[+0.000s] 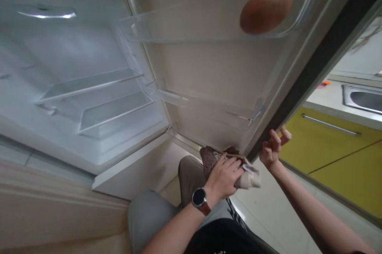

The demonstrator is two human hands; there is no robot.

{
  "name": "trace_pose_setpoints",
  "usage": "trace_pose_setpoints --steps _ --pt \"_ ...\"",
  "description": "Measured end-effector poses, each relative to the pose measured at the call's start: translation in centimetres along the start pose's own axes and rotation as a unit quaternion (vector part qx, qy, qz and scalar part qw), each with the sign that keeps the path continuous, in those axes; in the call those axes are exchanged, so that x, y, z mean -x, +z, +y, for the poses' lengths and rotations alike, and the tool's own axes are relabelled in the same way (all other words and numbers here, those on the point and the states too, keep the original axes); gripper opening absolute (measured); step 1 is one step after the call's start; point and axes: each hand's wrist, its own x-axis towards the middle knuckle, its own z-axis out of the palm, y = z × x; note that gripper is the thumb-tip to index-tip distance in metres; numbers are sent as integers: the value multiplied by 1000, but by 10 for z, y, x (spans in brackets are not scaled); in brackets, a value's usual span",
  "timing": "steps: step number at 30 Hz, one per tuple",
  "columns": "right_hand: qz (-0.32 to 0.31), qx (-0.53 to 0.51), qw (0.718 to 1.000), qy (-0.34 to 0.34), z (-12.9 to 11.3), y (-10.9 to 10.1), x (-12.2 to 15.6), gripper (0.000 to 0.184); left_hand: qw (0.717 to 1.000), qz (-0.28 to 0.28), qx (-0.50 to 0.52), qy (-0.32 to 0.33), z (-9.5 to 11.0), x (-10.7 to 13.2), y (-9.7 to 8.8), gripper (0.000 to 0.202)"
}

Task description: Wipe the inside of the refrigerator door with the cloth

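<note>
An open fridge [74, 87] fills the left, its door [215, 67] swung out to the right. My left hand [225, 176], with a watch on the wrist, is closed on a brown patterned cloth [210, 156] bunched with a pale piece, pressed at the door's bottom edge. My right hand [273, 148] grips the door's dark outer edge low down, fingers curled round it. A brown egg-shaped object [265, 9] lies in the upper clear door bin [209, 27].
Clear shelves and drawers [98, 103] sit inside the fridge. A lower door bin [209, 105] is below the upper one. Yellow cabinets [337, 154] with a metal handle, a countertop and a steel sink [364, 99] stand to the right. My knees are below the door.
</note>
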Motion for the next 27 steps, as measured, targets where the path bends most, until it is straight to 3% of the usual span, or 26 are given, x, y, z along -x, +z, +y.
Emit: trace_pose_setpoints --steps 4,9,14,17,21,27 --pt "15 23 999 32 -1 5 1 46 990 -36 -108 79 4 8 16 40" --pt "36 41 998 24 -7 12 3 50 957 -50 -238 161 9 6 32 33" --pt "27 43 998 -26 -5 12 7 40 933 -92 -316 145 30 -4 82 16" --pt "26 42 998 -39 -3 11 7 39 910 -114 -366 160 33 0 99 20" --pt "25 44 998 -44 -5 11 6 40 898 -112 -369 212 18 18 89 23" --pt "26 32 998 -56 -11 11 7 42 949 -139 -190 212 6 28 39 22"
